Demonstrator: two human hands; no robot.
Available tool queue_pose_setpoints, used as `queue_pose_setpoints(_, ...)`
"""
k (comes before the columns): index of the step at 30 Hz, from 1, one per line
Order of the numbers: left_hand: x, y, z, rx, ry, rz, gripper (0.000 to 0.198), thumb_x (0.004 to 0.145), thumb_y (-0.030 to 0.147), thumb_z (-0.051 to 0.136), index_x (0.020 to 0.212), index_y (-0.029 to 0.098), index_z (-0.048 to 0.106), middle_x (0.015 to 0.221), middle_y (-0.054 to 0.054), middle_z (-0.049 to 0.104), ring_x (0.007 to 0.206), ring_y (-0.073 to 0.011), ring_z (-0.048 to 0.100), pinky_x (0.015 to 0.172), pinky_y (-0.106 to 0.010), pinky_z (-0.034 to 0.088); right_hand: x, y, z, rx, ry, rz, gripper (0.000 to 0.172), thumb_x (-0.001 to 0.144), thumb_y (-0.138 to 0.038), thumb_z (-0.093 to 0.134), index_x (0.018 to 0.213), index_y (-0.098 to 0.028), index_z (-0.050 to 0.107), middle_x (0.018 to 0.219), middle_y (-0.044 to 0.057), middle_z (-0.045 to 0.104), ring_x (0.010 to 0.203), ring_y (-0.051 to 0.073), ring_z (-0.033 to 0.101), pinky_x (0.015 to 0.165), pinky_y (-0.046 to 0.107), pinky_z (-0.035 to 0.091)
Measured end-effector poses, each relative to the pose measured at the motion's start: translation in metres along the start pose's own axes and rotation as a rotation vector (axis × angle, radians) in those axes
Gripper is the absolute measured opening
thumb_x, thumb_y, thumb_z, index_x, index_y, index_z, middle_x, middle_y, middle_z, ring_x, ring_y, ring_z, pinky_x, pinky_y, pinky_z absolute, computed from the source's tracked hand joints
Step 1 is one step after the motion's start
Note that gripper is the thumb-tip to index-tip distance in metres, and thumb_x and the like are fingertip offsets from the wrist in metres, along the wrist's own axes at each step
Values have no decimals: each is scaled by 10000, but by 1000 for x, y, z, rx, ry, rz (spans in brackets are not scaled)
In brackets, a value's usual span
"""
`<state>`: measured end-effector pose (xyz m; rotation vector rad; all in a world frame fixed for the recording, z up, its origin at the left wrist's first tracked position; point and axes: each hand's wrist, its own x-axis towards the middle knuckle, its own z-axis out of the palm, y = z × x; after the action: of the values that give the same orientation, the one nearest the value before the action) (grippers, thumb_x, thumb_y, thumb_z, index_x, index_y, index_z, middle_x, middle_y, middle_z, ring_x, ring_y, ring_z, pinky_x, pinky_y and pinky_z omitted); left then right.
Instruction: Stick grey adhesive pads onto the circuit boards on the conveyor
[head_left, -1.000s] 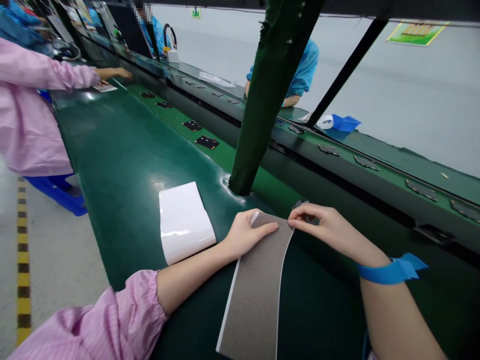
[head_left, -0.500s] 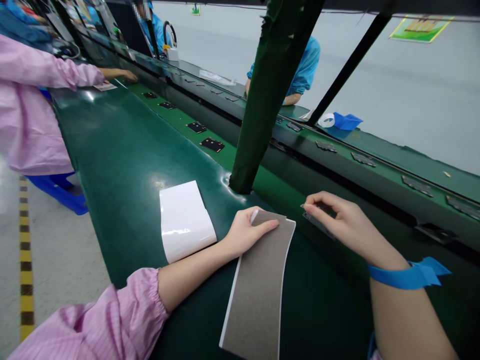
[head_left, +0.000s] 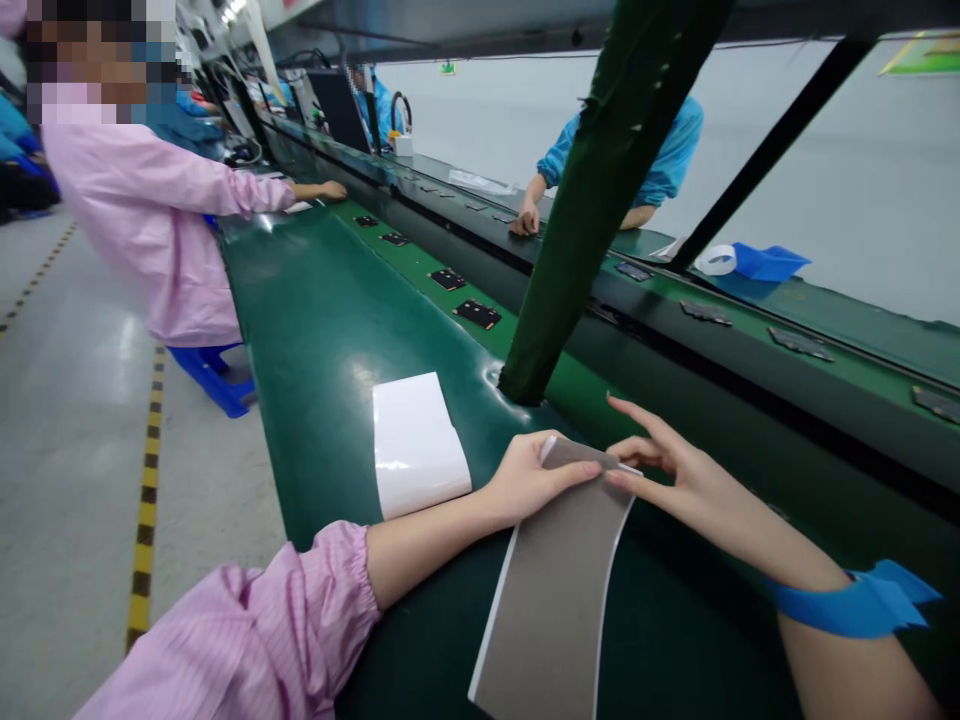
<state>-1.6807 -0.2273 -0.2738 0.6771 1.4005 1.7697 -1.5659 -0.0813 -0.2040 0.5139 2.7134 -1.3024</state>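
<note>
My left hand (head_left: 540, 478) grips the top end of a long grey sheet with white edges (head_left: 559, 600), its thumb lying flat over the front. The sheet slopes down toward me above the green table. At the sheet's upper right corner, my right hand (head_left: 664, 465) pinches the edge between thumb and fingers, with the index finger raised. A blue band (head_left: 855, 600) circles my right wrist. Left of my left hand, a glossy white sheet (head_left: 416, 445) lies on the table, slightly curled.
Flat black parts (head_left: 478, 314) sit in a row on the green strip (head_left: 420, 262) beyond the table. A green-wrapped post (head_left: 577, 230) rises ahead. A co-worker in pink (head_left: 172, 200) reaches in at the left; another in blue (head_left: 667, 150) works across the line. White tape (head_left: 715, 260) lies opposite.
My right hand has moved left from over the strip to the sheet's corner, and its index finger has lifted. My left hand keeps its hold. The view has swung left.
</note>
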Motion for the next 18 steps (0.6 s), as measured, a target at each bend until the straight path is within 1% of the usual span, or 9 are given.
queue_pose_setpoints(4,0,-1,-1,22,-19,17,359,666,456,770,708,133,620,635,21,578,588,-103,516,566,-236,384,4,10,2,45,9,-30,802,855,-562,549,1505,-227,219,1018,102,684,926,257,661,771,366,546)
queue_pose_setpoints(7,1,-2,-1,28,-23,34,379,661,471,772,678,127,613,608,29,552,571,-96,490,559,-235,365,5,15,3,47,22,-42,774,861,-554,537,1502,-235,242,958,82,683,836,231,660,711,343,536)
queue_pose_setpoints(9,2,-3,-1,20,-14,29,410,635,490,785,658,124,600,593,33,539,558,-88,472,546,-229,352,6,15,3,41,29,-43,773,854,-551,535,1497,-219,263,887,66,679,762,215,650,668,330,525)
queue_pose_setpoints(12,3,-5,0,27,1,5,461,589,531,801,638,124,589,576,36,527,544,-82,462,529,-224,338,6,12,2,20,52,-62,769,834,-546,545,1476,-191,315,802,54,667,713,215,642,636,326,517)
queue_pose_setpoints(18,4,-1,0,42,2,-7,525,517,587,809,615,121,588,568,39,515,538,-79,457,533,-229,341,8,10,0,-41,68,-96,744,829,-531,534,1460,-184,351,745,42,653,680,219,639,616,323,516)
